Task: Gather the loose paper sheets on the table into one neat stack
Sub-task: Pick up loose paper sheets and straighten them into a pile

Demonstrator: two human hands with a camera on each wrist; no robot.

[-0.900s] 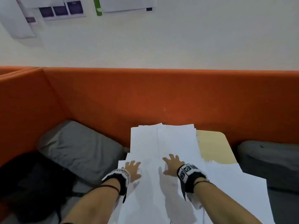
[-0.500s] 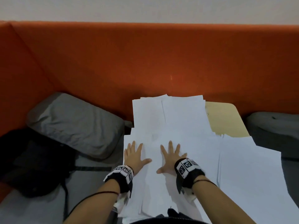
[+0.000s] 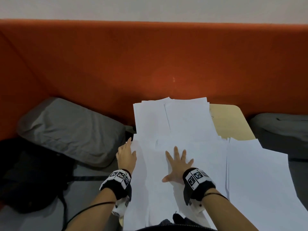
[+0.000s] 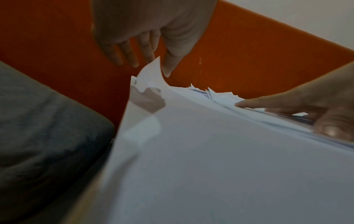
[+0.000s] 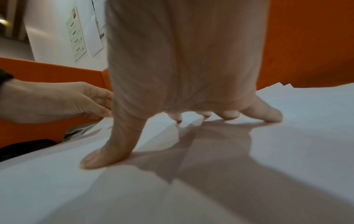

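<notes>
Several white paper sheets (image 3: 183,130) lie spread and overlapping on a small beige table (image 3: 233,120). My right hand (image 3: 178,164) lies flat on the middle of the pile with its fingers spread, pressing the paper down (image 5: 182,75). My left hand (image 3: 128,152) is at the pile's left edge. In the left wrist view its thumb and fingers (image 4: 159,45) pinch the raised corner of a sheet (image 4: 151,75). More sheets (image 3: 258,172) fan out to the right, past the table's edge.
An orange padded partition (image 3: 150,64) stands behind and to the left of the table. A grey cushion (image 3: 70,129) and a black bag (image 3: 30,172) lie to the left. Another grey cushion (image 3: 280,130) lies to the right.
My left hand has left its flat place on the paper, slid to the pile's left edge and taken a sheet corner. The right hand stays pressed flat. The head view dipped lower.
</notes>
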